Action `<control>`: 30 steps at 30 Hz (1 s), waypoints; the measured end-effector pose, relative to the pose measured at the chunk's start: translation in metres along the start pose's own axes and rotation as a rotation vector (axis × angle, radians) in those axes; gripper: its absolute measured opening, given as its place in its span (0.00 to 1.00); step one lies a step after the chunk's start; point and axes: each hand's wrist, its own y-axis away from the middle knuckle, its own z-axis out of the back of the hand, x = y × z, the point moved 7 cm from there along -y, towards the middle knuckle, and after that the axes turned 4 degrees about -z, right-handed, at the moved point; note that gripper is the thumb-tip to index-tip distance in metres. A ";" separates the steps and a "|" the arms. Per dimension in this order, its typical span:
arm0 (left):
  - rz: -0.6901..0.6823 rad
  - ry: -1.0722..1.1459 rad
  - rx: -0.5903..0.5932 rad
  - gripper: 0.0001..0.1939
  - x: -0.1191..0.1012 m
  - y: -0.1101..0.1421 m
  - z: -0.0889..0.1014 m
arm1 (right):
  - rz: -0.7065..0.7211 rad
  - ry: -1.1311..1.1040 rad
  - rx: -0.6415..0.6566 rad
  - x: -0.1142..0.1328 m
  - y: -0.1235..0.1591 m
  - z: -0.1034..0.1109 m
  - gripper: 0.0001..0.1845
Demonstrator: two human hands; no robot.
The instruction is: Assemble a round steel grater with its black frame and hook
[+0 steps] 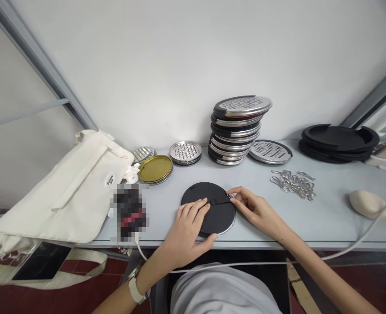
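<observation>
Near the front of the table [324, 226], the left hand [188, 235] rests palm down on a black disc [217, 222], its thumb spread from the extended fingers. The right hand [255, 210] pinches a small metal clip [230, 196] between thumb and forefinger at the disc's right edge. Leftward, a white bag [78, 196] bears an oval label [110, 180], its dark lettering too small to read surely. Farther back stand stacked graters [235, 135].

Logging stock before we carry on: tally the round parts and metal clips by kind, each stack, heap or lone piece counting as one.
Perforated disc groups: 4 (tall stack, right group, left group, far-left group)
Gold disc stack: 1
Black tray stack: 1
Black disc under left hand: 1
Clip heap: 1
Clip in right hand: 1
Total: 9
</observation>
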 end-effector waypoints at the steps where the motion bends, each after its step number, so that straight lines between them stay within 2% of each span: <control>1: 0.000 -0.001 -0.002 0.29 0.000 0.000 0.000 | 0.001 0.002 0.000 0.000 0.000 0.000 0.15; 21: 0.002 0.002 -0.007 0.29 0.000 0.000 0.001 | 0.011 0.042 -0.020 -0.001 0.001 0.001 0.16; 30: 0.007 0.002 0.004 0.29 0.001 0.000 0.000 | -0.003 0.034 -0.014 -0.004 0.001 0.000 0.14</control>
